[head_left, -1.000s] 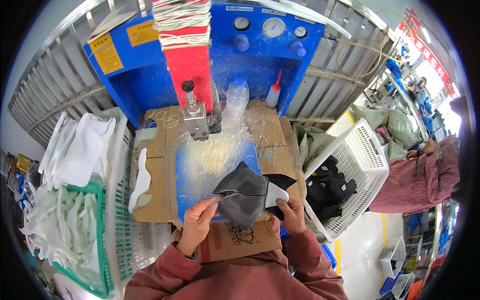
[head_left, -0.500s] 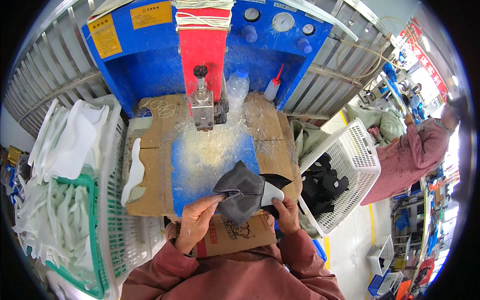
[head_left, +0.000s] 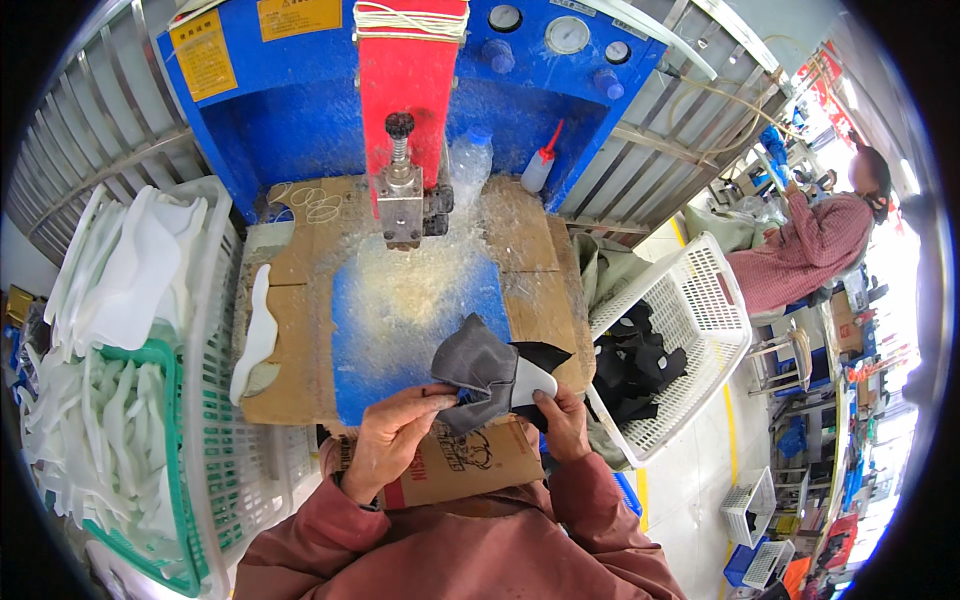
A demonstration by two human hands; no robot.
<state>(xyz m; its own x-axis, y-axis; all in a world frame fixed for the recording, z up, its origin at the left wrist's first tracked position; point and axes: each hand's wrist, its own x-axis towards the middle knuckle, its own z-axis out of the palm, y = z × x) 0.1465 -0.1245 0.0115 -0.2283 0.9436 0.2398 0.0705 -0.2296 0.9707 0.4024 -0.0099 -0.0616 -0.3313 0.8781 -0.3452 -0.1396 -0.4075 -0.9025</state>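
Left fingers (head_left: 425, 398) pinch the left edge of the grey cloth (head_left: 478, 360). Right fingers (head_left: 548, 406) are closed on the white piece (head_left: 532, 380) jutting from its right side

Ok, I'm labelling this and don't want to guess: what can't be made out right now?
In the head view:
Right hand: some fingertips, hidden behind the held white piece.
Red machine arm: top, cut off by the upper edge.
Large white basket at right: bottom, mostly covered by black pieces.
Middle gauge: reading, too small.
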